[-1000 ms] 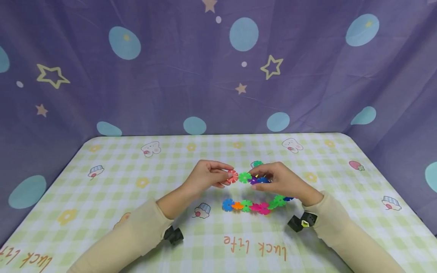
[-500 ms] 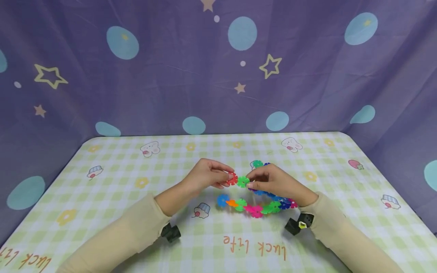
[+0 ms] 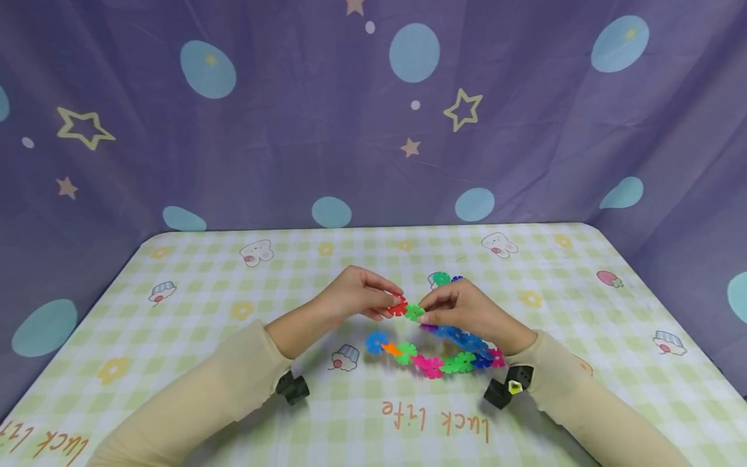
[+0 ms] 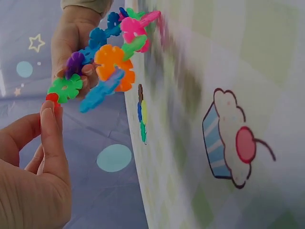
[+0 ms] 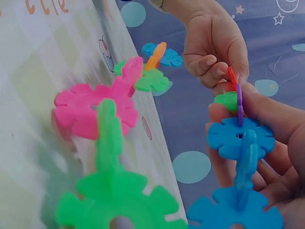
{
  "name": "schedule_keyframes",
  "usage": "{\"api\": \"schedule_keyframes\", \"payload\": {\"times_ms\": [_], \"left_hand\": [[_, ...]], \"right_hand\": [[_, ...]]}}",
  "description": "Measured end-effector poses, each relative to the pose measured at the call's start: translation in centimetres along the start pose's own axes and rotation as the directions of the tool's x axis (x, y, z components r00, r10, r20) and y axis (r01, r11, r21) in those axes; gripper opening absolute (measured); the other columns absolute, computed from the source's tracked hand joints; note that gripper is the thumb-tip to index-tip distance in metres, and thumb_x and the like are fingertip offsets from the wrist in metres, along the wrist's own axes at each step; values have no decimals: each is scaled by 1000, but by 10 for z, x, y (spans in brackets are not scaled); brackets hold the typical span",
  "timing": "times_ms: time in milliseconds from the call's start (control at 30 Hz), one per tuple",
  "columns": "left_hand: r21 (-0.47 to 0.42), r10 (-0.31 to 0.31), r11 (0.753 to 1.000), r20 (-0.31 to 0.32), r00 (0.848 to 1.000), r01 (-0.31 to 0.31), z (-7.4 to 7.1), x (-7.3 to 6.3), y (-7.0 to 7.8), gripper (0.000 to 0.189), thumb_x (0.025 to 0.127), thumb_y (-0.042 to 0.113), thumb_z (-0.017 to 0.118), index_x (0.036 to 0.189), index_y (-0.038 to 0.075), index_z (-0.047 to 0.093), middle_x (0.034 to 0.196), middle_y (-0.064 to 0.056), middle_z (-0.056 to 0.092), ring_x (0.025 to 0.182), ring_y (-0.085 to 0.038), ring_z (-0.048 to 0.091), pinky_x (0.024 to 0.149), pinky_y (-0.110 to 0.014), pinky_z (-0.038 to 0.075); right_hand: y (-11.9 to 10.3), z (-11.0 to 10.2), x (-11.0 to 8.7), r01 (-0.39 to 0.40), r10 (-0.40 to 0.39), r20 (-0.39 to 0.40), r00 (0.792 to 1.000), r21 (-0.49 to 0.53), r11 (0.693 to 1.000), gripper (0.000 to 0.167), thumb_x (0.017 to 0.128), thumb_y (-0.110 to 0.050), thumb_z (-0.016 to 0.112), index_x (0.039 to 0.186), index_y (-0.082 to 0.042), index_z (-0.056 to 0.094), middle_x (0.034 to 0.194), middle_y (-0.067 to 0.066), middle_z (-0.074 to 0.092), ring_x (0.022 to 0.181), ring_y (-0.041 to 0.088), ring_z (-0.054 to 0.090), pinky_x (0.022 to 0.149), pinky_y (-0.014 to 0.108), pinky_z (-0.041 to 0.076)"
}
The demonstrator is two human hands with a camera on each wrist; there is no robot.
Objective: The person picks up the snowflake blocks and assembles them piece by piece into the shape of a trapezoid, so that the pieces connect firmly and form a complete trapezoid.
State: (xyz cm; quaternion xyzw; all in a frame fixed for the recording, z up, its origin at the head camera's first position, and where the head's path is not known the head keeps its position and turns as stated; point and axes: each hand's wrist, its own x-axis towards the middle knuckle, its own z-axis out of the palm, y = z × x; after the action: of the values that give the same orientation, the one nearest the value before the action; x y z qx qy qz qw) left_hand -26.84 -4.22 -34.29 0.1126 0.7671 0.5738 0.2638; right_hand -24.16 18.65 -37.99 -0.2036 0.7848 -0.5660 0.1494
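Note:
My left hand point(image 3: 356, 295) pinches a red flower-shaped snowflake disc point(image 3: 399, 309) between thumb and fingers. Its edge meets a green disc point(image 4: 66, 89) at the end of a linked chain; how deeply their slots engage cannot be told. In the head view, my right hand point(image 3: 467, 308) holds that chain end, with thumb and fingers at the green disc and the purple disc point(image 4: 75, 65). From there the chain runs through blue discs point(image 5: 240, 138), curves under my right wrist, and returns through green and pink discs point(image 3: 433, 368) to an orange disc point(image 4: 114, 67) and a light blue one point(image 3: 376, 342).
More loose discs, among them a green one point(image 3: 441, 279), lie on the table behind my right hand, partly hidden by it. A checked cloth point(image 3: 204, 311) covers the table. A purple curtain point(image 3: 262, 149) hangs along its far edge.
The red disc and green disc have come together from a small gap. My right hand has shifted slightly left, and the chain's free end has swung left and toward me.

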Motion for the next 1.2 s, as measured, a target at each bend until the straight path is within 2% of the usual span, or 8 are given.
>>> {"api": "schedule_keyframes", "payload": {"times_ms": [267,533,767,1000,1100,1200], "left_hand": [[-44,-16,999,-18,1000,15,4,1,-4,21,83,9,71,102,0,72,89,-11,73,70,-22,69,76,-45,55],[-108,-34,994,-32,999,30,8,2,-5,19,83,5,71,100,-2,72,89,-12,72,66,-14,69,74,-40,56],[-47,0,999,-43,999,-2,13,1,-7,19,83,6,70,100,-3,71,89,-11,72,67,-14,68,69,-34,57],[-69,52,996,-50,997,-55,14,-1,-8,22,85,6,68,104,-5,70,94,-14,72,73,-14,69,69,-31,57],[-41,57,997,-42,997,-59,11,2,-9,23,87,11,67,105,-3,70,93,-12,72,77,-21,70,71,-31,57],[-12,62,998,-35,997,-63,8,6,-9,26,90,17,65,106,-3,69,93,-12,72,81,-24,70,74,-33,57]], "right_hand": [[-1,1,-1,-10,11,-57,998,12,1000,17,82,-13,74,93,0,73,88,20,70,72,16,67,68,32,55],[2,0,1,-20,19,-87,996,-12,1000,18,79,-14,77,91,0,74,85,9,71,72,18,67,68,32,55],[4,1,2,8,-13,-93,996,-54,999,16,78,-16,77,88,-4,76,87,9,72,75,19,67,68,31,55],[4,-1,2,32,-36,-69,997,-57,998,15,81,-15,75,91,-3,74,87,12,71,75,18,66,69,32,55],[3,-3,2,22,-24,-49,999,-40,999,16,84,-14,72,94,-2,73,89,14,70,75,18,66,70,31,55],[3,-6,1,9,-9,-21,1000,-17,1000,17,88,-17,68,97,-3,72,89,16,69,76,25,64,71,31,54]]}}
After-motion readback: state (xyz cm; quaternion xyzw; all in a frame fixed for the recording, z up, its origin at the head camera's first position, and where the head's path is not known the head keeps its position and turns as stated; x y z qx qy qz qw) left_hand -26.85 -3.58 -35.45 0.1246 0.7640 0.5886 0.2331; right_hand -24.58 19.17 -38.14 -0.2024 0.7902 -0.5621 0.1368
